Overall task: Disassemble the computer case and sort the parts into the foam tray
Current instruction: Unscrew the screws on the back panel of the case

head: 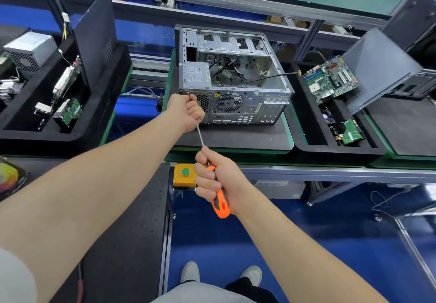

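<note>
Fingers of my right hand [225, 177] wrap the orange-and-grey plastic-handled screwdriver [220, 204] to turn it. My left hand [186, 111] grips its steel shaft near the tip, presumably steadying it on a rear-corner screw of the open grey metal computer case [238, 109], beside the black foam tray [342, 150].

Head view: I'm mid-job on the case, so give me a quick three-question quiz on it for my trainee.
1. True or false: the motherboard is mounted inside the computer case.
2. Which holds the screwdriver's orange handle? A) left-hand grip B) right-hand grip C) neither
3. Fill in: the left-hand grip holds the screwdriver's metal ___ at the case's rear panel.
Key: 1 false, it lies in the foam tray; 2 B; 3 shaft.
</note>
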`<state>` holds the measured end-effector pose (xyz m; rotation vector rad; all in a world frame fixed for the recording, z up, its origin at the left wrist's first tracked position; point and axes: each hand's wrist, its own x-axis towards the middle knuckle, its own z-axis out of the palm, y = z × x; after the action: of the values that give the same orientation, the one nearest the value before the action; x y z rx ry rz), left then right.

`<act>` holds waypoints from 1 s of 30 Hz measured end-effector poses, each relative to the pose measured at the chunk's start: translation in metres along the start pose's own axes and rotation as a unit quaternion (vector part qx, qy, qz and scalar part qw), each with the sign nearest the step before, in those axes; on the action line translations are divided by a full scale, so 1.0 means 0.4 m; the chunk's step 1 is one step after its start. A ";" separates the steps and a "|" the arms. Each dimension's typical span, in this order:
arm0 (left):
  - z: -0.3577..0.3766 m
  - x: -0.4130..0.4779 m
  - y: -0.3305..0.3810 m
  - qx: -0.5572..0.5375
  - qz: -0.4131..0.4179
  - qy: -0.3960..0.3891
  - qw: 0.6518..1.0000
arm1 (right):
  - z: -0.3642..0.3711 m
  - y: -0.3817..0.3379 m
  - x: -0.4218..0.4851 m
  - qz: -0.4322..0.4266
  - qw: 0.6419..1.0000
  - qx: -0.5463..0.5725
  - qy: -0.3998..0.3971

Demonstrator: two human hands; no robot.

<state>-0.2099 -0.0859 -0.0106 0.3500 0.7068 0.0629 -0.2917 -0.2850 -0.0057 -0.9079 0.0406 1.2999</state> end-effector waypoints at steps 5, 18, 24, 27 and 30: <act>-0.009 0.005 -0.002 0.003 0.005 -0.009 1.000 | 0.028 0.003 0.006 -0.037 0.936 -0.303 0.178; 0.009 0.019 0.010 0.014 0.085 0.030 0.996 | 0.026 -0.014 0.025 -0.113 0.590 -0.737 0.310; 0.016 0.020 0.007 -0.006 0.083 0.021 0.996 | 0.017 -0.012 0.026 -0.123 0.604 -0.720 0.319; 0.015 0.019 0.013 0.007 0.076 0.019 0.997 | 0.021 -0.011 0.023 -0.133 0.615 -0.709 0.318; 0.009 0.018 0.009 0.016 0.064 0.016 0.998 | 0.025 -0.007 0.016 -0.150 0.719 -0.612 0.294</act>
<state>-0.2021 -0.0822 -0.0113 0.4251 0.7165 0.1785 -0.2920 -0.2737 -0.0007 -2.3369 -0.5186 0.5357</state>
